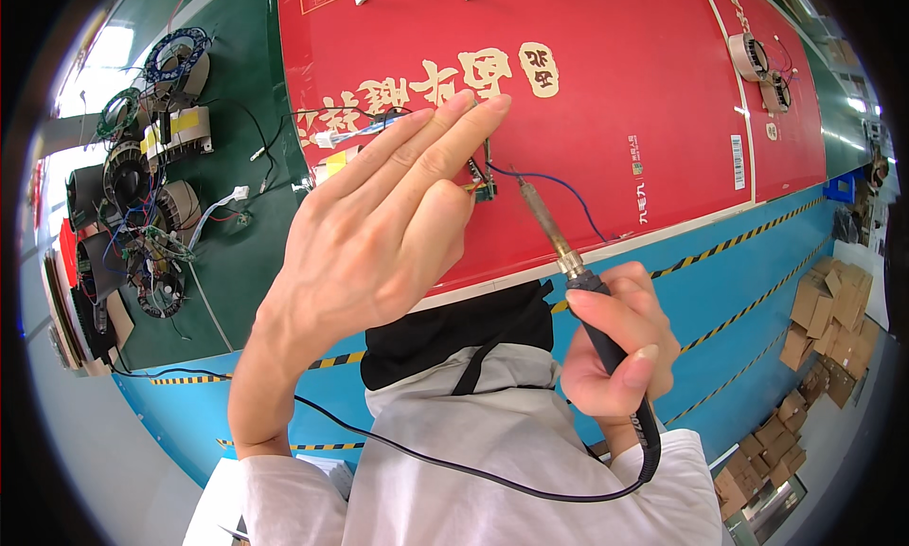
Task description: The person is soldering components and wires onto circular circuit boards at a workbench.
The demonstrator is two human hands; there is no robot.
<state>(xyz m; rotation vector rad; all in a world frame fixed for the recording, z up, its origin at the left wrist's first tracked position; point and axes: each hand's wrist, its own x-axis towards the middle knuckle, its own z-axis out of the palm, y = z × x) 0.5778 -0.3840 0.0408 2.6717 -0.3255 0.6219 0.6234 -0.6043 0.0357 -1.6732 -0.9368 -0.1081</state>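
Note:
My right hand grips the black handle of a soldering iron. The iron's metal tip points up and left, close to a blue wire and a small green circuit board. Over the red surface, my left hand is beside that board, with several fingers extended together and the index finger bent under. Its thumb and the index fingertip are hidden, so what they pinch does not show. A part with a white and yellow side and a white connector partly show past the left hand.
Several wired coil parts crowd the green mat at left. Two more coil parts lie at the far right of the red sheet. The iron's black cord loops across my lap. Cardboard boxes stand at right.

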